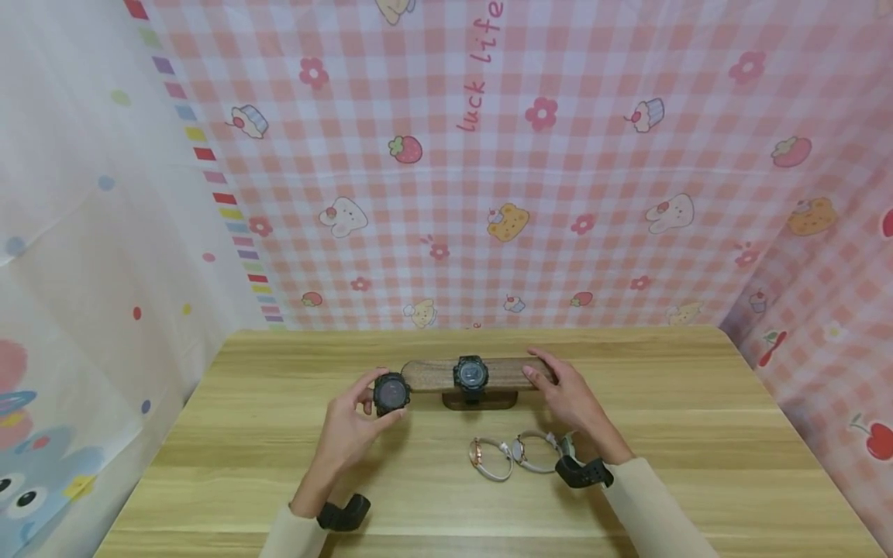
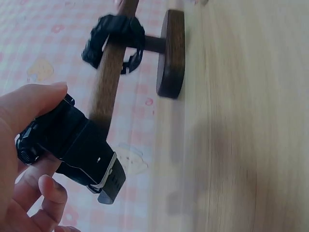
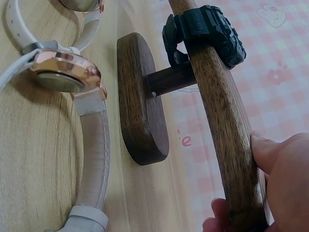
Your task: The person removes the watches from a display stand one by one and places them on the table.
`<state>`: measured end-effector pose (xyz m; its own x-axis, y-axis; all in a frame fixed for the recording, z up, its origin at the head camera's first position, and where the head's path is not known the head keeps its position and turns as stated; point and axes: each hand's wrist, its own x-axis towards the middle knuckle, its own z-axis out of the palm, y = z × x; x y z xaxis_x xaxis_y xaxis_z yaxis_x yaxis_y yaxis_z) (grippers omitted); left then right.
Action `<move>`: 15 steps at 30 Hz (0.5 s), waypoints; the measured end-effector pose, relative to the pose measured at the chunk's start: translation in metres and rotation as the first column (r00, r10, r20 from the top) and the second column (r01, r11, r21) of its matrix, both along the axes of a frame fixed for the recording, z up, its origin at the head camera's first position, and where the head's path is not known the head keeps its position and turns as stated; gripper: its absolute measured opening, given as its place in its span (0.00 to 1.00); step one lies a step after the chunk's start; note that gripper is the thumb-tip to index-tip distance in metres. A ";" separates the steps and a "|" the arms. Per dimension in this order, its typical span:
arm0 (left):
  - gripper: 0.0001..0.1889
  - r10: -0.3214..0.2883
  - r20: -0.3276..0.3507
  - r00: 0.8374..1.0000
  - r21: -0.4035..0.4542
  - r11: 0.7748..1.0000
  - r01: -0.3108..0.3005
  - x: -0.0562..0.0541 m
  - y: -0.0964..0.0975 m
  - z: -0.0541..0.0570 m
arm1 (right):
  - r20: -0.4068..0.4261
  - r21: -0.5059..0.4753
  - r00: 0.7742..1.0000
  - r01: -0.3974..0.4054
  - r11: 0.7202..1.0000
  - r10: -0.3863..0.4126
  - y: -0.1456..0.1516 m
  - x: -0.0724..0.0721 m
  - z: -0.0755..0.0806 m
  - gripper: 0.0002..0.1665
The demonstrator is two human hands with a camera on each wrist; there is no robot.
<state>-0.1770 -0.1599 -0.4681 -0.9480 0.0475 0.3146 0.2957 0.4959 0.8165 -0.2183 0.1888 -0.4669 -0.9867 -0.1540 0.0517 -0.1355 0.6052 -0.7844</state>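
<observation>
A dark wooden watch stand (image 1: 429, 377) with a horizontal bar and a flat base (image 3: 140, 101) stands towards the back of the table. One black digital watch (image 1: 470, 373) is strapped round the middle of its bar. My left hand (image 1: 346, 430) pinches a second black digital watch (image 1: 391, 393) between thumb and fingers, right at the bar's left end. That watch's strap is buckled into a loop (image 2: 89, 152); whether the bar's tip is inside it I cannot tell. My right hand (image 1: 568, 397) grips the bar's right end, thumb and fingers on opposite sides.
Two rose-gold watches with pale straps, a left one (image 1: 491, 459) and a right one (image 1: 536, 452), lie on the wooden table (image 1: 230, 457) in front of the stand. A greenish piece (image 1: 568, 445) shows partly beside my right wrist. A pink checked cloth (image 1: 446, 194) hangs behind.
</observation>
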 end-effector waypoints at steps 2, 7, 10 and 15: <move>0.33 -0.012 0.000 1.000 -0.011 1.000 0.012 0.003 0.004 0.002 | 0.002 -0.001 1.000 0.003 1.000 -0.003 0.000 0.000 0.000 0.31; 0.33 -0.034 -0.003 0.999 -0.039 0.999 0.034 0.010 0.013 0.005 | -0.004 0.002 1.000 -0.001 1.000 0.001 0.000 0.000 0.001 0.31; 0.34 -0.048 -0.005 0.999 -0.055 0.997 0.048 0.014 0.018 0.006 | -0.005 0.008 1.000 -0.003 1.000 0.003 0.000 0.000 0.001 0.31; 0.34 -0.060 0.007 0.998 -0.082 0.995 0.060 0.021 0.027 0.009 | -0.006 0.013 1.000 -0.001 1.000 0.001 0.000 0.000 0.001 0.30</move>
<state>-0.1564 -0.1327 -0.4594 -0.9441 0.1300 0.3030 0.3235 0.5431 0.7749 -0.2178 0.1886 -0.4660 -0.9862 -0.1558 0.0560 -0.1413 0.6152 -0.7756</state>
